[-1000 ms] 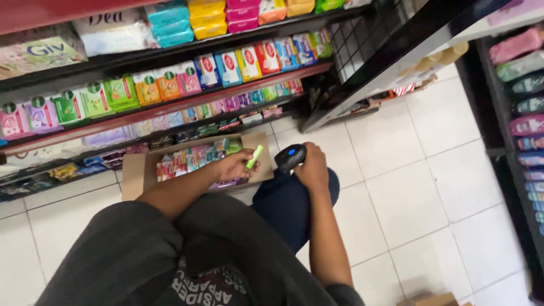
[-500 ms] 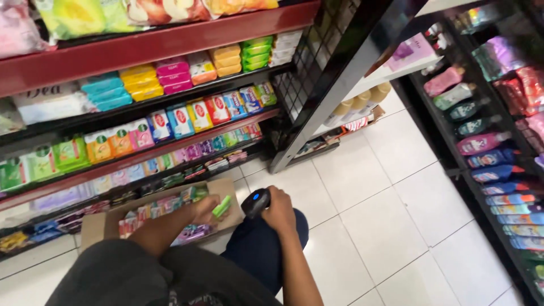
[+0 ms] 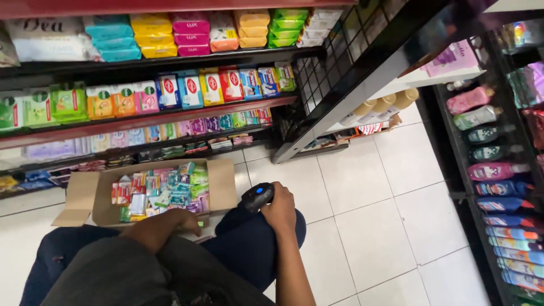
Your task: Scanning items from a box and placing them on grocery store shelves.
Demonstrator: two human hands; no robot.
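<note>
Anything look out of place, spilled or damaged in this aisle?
Nothing spilled or damaged. The one oddity: an open cardboard box of jumbled soap packs sits on the floor tiles, beside the neatly stacked shelves.

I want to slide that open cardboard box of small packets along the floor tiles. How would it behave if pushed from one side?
The cardboard box would probably slide easily, since it sits on smooth glossy floor tiles. Its open flaps look floppy, so pushing a flap would likely just bend it; the wall seems stiffer. The small packets lie loose and jumbled, so they may shift, though the walls should contain them.
</note>
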